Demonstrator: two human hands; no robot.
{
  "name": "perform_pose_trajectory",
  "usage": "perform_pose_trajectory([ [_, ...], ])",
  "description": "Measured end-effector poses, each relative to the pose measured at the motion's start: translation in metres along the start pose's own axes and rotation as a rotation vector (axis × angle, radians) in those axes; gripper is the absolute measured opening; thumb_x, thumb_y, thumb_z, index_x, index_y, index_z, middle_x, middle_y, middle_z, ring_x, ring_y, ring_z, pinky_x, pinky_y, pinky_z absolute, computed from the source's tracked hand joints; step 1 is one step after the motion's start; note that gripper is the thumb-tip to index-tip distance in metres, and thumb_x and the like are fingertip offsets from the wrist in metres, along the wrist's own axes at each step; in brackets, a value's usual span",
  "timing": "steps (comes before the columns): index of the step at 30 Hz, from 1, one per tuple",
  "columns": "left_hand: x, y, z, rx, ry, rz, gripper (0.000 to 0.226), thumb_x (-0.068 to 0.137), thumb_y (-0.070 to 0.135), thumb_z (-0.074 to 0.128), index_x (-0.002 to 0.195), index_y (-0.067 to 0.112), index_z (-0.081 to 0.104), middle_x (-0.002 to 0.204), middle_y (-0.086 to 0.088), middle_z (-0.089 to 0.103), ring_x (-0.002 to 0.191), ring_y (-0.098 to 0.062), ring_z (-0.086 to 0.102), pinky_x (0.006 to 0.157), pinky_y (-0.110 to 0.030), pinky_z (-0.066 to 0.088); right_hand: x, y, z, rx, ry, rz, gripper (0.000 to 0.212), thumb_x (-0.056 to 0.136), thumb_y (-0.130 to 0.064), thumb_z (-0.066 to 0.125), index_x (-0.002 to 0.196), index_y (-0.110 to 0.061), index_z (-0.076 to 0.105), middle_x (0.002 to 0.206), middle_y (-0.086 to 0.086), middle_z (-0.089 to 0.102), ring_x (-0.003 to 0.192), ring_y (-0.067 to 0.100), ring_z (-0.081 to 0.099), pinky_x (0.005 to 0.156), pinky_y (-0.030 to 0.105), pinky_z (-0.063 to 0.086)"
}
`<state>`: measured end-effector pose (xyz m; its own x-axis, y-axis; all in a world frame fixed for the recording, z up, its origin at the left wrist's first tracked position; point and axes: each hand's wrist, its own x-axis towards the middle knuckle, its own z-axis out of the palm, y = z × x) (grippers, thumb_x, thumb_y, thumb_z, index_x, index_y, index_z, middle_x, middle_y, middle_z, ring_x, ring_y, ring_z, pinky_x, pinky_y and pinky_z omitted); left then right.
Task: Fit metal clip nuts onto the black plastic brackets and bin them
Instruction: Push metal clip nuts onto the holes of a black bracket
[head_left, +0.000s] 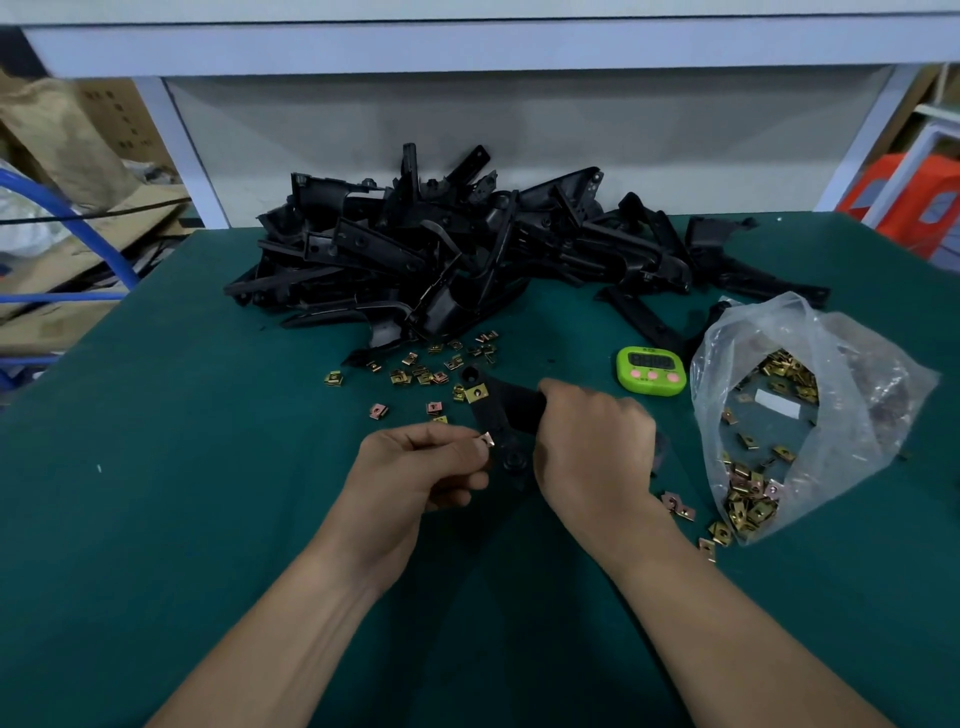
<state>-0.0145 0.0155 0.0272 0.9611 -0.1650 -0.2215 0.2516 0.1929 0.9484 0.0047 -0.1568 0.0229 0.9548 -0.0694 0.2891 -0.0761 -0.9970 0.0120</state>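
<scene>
At frame centre, right hand (592, 447) grips black bracket (506, 410) bearing one fitted clip nut (476, 393); left hand (426, 462) fingers pinch second clip nut (487, 440) against it.

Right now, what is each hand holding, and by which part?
The right hand grips a black bracket around its right end; the left hand pinches a clip nut by one edge.

Matt green mat covers the table (156, 467); brackets (415, 249) are dull black plastic, clip nuts (415, 371) shiny brass-toned metal, bag (852, 374) glossy clear plastic film.
</scene>
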Motion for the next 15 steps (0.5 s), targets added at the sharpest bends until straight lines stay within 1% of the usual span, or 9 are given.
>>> perform_pose_trajectory([
  [2, 0.001, 0.002, 0.000, -0.004, 0.000, 0.009, 0.020, 0.055, 0.029, 0.085, 0.071, 0.017, 0.080, 0.072, -0.006, 0.071, 0.061, -0.011, 0.067, 0.052, -0.019, 0.051, -0.001, -0.005, 0.001, -0.016, 0.052, -0.010, 0.025, 0.073, -0.008, 0.059, 0.073, -0.026, 0.043, 0.060, -0.006, 0.039, 0.052, 0.019, 0.033, 0.053, 0.031, 0.015],
  [4, 0.002, 0.005, -0.002, -0.006, 0.014, 0.021, 0.019, 0.056, 0.027, 0.085, 0.070, 0.016, 0.080, 0.071, -0.008, 0.072, 0.059, -0.012, 0.067, 0.050, -0.019, 0.050, -0.001, -0.011, 0.004, 0.009, 0.099, -0.029, 0.024, 0.069, -0.008, 0.059, 0.070, -0.024, 0.041, 0.058, -0.006, 0.040, 0.051, 0.021, 0.031, 0.056, 0.031, 0.019],
  [6, 0.004, 0.009, -0.004, 0.005, 0.023, 0.006, 0.017, 0.055, 0.025, 0.084, 0.068, 0.014, 0.080, 0.070, -0.008, 0.072, 0.056, -0.011, 0.065, 0.048, -0.018, 0.048, 0.000, -0.014, 0.007, 0.028, 0.103, -0.035, 0.024, 0.067, -0.007, 0.058, 0.069, -0.024, 0.041, 0.058, -0.004, 0.045, 0.051, 0.022, 0.030, 0.057, 0.031, 0.020],
  [8, 0.005, 0.008, -0.007, 0.028, 0.022, -0.030, 0.015, 0.055, 0.023, 0.083, 0.068, 0.014, 0.080, 0.070, -0.008, 0.072, 0.054, -0.011, 0.064, 0.047, -0.018, 0.048, -0.002, -0.015, 0.007, 0.029, 0.069, -0.045, 0.023, 0.069, -0.007, 0.058, 0.071, -0.023, 0.041, 0.059, -0.004, 0.044, 0.052, 0.022, 0.031, 0.057, 0.031, 0.020],
  [11, 0.005, 0.006, -0.007, 0.036, 0.004, -0.083, 0.003, 0.066, 0.013, 0.081, 0.066, 0.016, 0.079, 0.069, -0.005, 0.071, 0.053, -0.010, 0.062, 0.048, -0.017, 0.047, -0.006, -0.013, 0.010, 0.010, 0.065, -0.027, 0.024, 0.073, -0.013, 0.063, 0.074, -0.024, 0.041, 0.060, -0.007, 0.041, 0.050, 0.019, 0.030, 0.057, 0.032, 0.022],
  [12, 0.006, 0.005, -0.007, 0.036, -0.007, -0.080, 0.010, 0.072, 0.010, 0.079, 0.065, 0.017, 0.078, 0.070, -0.004, 0.070, 0.054, -0.009, 0.061, 0.049, -0.017, 0.047, -0.008, -0.010, 0.010, 0.026, 0.088, -0.026, 0.024, 0.072, -0.017, 0.066, 0.077, -0.024, 0.044, 0.061, -0.007, 0.045, 0.050, 0.019, 0.034, 0.057, 0.031, 0.022],
  [13, 0.008, 0.004, -0.006, 0.035, -0.008, -0.072, 0.016, 0.077, 0.007, 0.077, 0.065, 0.018, 0.078, 0.070, -0.002, 0.069, 0.055, -0.008, 0.059, 0.051, -0.017, 0.047, -0.009, -0.008, 0.010, 0.057, 0.097, -0.032, 0.023, 0.072, -0.021, 0.069, 0.084, -0.024, 0.050, 0.065, -0.007, 0.051, 0.053, 0.019, 0.042, 0.057, 0.031, 0.025],
  [14, 0.009, 0.003, -0.006, 0.036, 0.001, -0.056, 0.022, 0.081, 0.005, 0.075, 0.065, 0.020, 0.077, 0.070, 0.000, 0.067, 0.056, -0.007, 0.057, 0.053, -0.018, 0.046, -0.010, -0.006, 0.011, 0.108, 0.084, -0.045, 0.032, 0.072, -0.024, 0.070, 0.101, -0.024, 0.057, 0.073, -0.007, 0.057, 0.060, 0.020, 0.050, 0.059, 0.031, 0.028],
  [15, 0.010, 0.002, -0.005, 0.034, 0.016, -0.044, 0.026, 0.083, 0.004, 0.073, 0.065, 0.022, 0.077, 0.070, 0.002, 0.065, 0.056, -0.007, 0.054, 0.056, -0.019, 0.044, -0.010, -0.003, 0.012, 0.182, 0.045, -0.061, 0.052, 0.075, -0.025, 0.071, 0.124, -0.025, 0.055, 0.085, -0.007, 0.060, 0.071, 0.019, 0.056, 0.063, 0.031, 0.033],
])
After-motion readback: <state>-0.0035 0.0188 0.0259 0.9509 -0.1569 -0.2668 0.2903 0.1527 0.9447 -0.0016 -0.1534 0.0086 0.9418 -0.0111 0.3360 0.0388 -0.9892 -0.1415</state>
